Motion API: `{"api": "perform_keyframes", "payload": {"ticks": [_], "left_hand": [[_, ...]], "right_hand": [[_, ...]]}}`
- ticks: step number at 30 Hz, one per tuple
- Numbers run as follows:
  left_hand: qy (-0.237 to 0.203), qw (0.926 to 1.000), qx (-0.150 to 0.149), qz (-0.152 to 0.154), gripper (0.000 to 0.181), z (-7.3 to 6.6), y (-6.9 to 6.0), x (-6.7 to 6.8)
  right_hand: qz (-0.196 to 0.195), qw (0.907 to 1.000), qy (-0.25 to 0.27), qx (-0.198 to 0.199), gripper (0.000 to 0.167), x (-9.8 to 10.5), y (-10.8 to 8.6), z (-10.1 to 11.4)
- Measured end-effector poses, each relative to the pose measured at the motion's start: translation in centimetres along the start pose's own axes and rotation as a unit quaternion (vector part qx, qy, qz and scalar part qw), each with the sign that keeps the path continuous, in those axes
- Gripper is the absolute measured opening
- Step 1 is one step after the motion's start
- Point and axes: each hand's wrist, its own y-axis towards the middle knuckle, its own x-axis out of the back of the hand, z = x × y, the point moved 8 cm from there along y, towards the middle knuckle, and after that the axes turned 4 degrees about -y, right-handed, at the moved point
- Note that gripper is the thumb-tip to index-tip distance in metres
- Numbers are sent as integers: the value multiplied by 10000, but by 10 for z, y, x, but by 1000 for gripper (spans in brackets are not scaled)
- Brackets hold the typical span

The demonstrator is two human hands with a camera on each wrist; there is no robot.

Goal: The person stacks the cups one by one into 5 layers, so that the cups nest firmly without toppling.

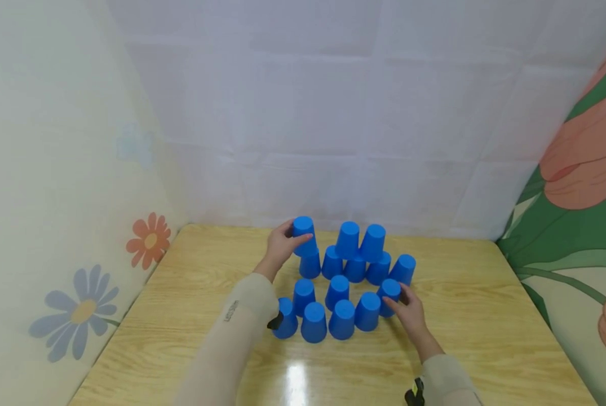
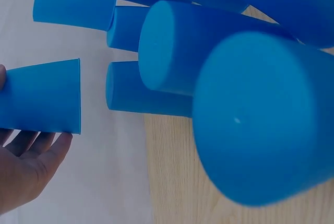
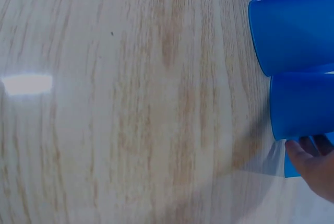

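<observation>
In the head view my left hand [image 1: 281,248] holds a blue cup [image 1: 304,234], mouth down, between thumb and fingers. This cup is over the left end of a back row of upturned blue cups; in the left wrist view a gap parts it from the nearest back-row cup [image 2: 141,88]. Two more cups, one of them the right upper cup [image 1: 373,242], stand on top of that row. My right hand [image 1: 410,313] grips the blue cup [image 1: 389,290] at the right end of the front row, thumb on its near side. The right wrist view shows that hand only partly.
Several upturned blue cups form the front row, among them a near cup [image 1: 314,322]. Two others, including a middle cup [image 1: 337,292], are just behind it. The wooden table [image 1: 485,316] meets a white cloth backdrop [image 1: 313,113] and flower-patterned side walls.
</observation>
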Motion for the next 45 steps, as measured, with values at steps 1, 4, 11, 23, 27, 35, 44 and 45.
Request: {"api": "perform_keyframes", "payload": {"ticks": [1,4,11,23,27,35,44,45], "left_hand": [[12,10000,20,14,63,-1,2,-3],[87,9998,154,32,64,-2,7,-12],[137,9997,215,16,59,-7,10,-27],[46,9995,283,-119,55,1,15,-38],[42,9995,288,-119,53,2,17,-42],[115,9994,309,-104,54,7,19,-46],[190,9990,390,-105,54,8,21,-49],[190,9991,377,-93,54,7,21,-50]], "right_hand": [[-20,10000,-6,5,51,0,0,-1],[-35,10000,-30,6,48,1,1,-2],[-32,10000,-6,-22,45,2,0,-3],[-23,10000,-80,-34,43,2,0,-3],[-57,10000,-27,-49,44,2,0,-4],[-111,9999,-44,48,47,1,-1,-3],[-90,9999,-48,-43,49,1,0,-6],[-87,9999,-49,-55,49,1,0,-6]]}}
